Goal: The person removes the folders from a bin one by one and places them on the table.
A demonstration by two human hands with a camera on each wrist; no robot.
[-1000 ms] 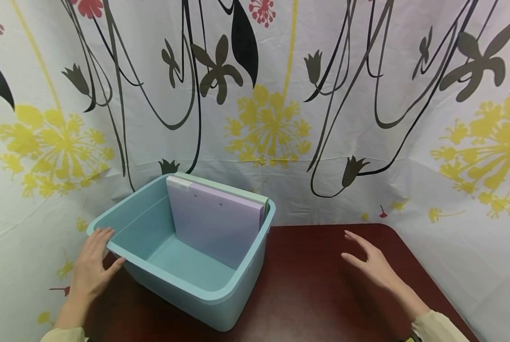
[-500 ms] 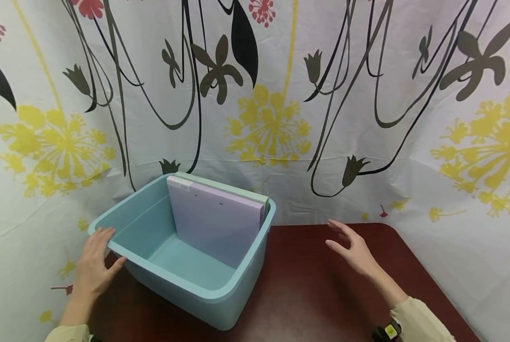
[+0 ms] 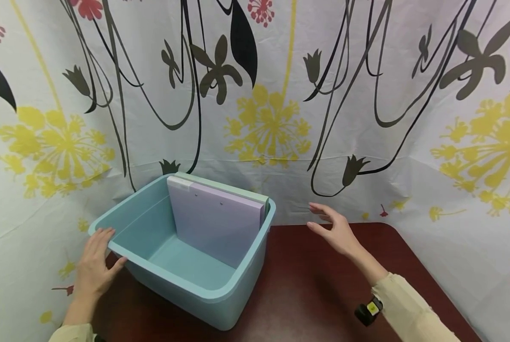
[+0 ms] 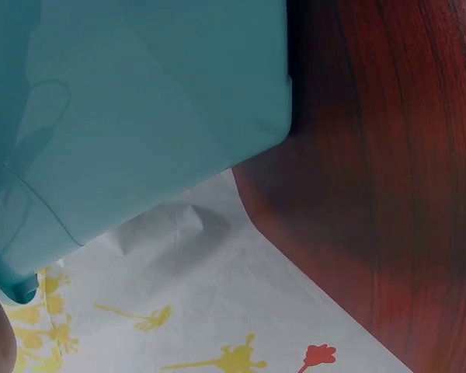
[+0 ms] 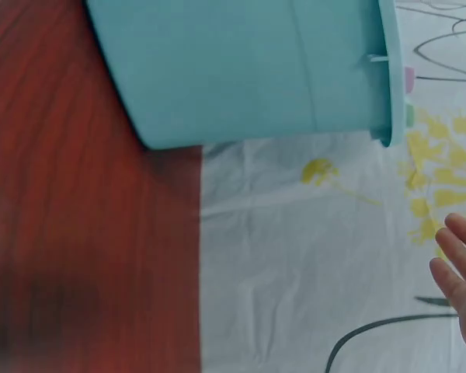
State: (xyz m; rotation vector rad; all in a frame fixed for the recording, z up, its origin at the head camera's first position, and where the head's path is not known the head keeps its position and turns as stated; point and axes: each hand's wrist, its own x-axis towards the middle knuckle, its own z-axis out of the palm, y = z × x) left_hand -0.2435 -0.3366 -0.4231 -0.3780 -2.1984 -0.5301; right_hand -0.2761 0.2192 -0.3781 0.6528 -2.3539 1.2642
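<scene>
A light-blue plastic bin (image 3: 182, 297) stands on the table. Inside it, a lilac file folder (image 3: 214, 225) leans upright against the back wall, with a pale green one (image 3: 221, 184) behind it. At the bin's left corner my left hand (image 3: 93, 263) rests its fairly straight fingers on the rim, thumb spread along the front side. My right hand (image 3: 335, 232) is in the air to the right of the bin, apart from it, fingers spread loosely and holding nothing. In the right wrist view, fingertips of that hand (image 5: 454, 264) show at the right edge.
The dark red-brown wooden table (image 3: 297, 294) extends right of the bin. A white cloth (image 3: 276, 61) printed with flowers hangs behind and along both sides. On my right wrist is a black strapped device (image 3: 368, 311).
My right hand has moved left and farther up over the table, closer to the bin. The left hand, the bin and the folders have stayed in place.
</scene>
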